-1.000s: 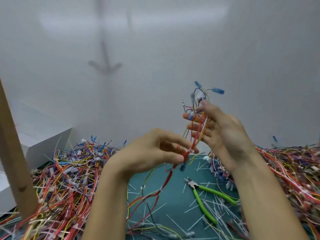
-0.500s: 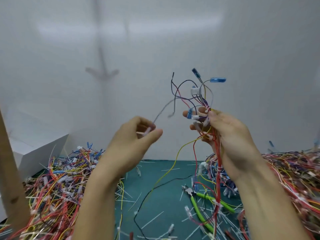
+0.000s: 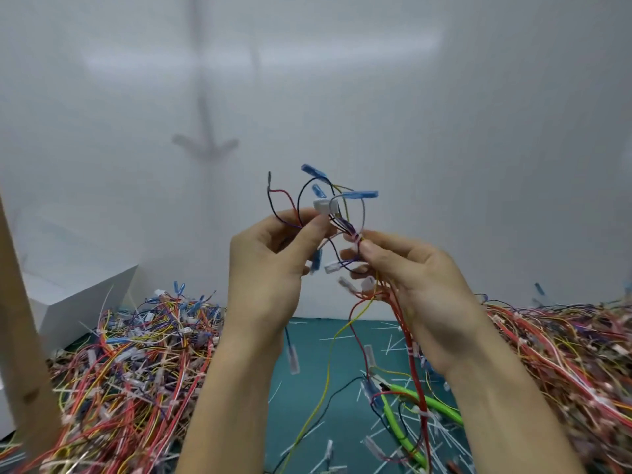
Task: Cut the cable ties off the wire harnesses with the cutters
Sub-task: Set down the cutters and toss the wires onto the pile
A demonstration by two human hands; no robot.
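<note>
I hold one wire harness [image 3: 342,213] up in front of me with both hands. Its blue terminals and a white connector stick up above my fingers. My right hand [image 3: 417,289] grips the bundle where its red, yellow and black wires gather; they hang down to the mat. My left hand [image 3: 273,265] pinches wires near the white connector at the harness's top. The green-handled cutters [image 3: 407,425] lie on the teal mat below my right forearm, with no hand on them.
A large heap of wire harnesses [image 3: 136,364] fills the left, another heap [image 3: 564,364] the right. Cut white tie pieces litter the teal mat [image 3: 307,398] between them. A white box [image 3: 78,302] stands at the back left, a wooden post [image 3: 20,336] at the far left.
My left hand let go of the lower wires, swung out left, then came back up to the harness's top. My right hand raised the harness, and its wires now hang loose.
</note>
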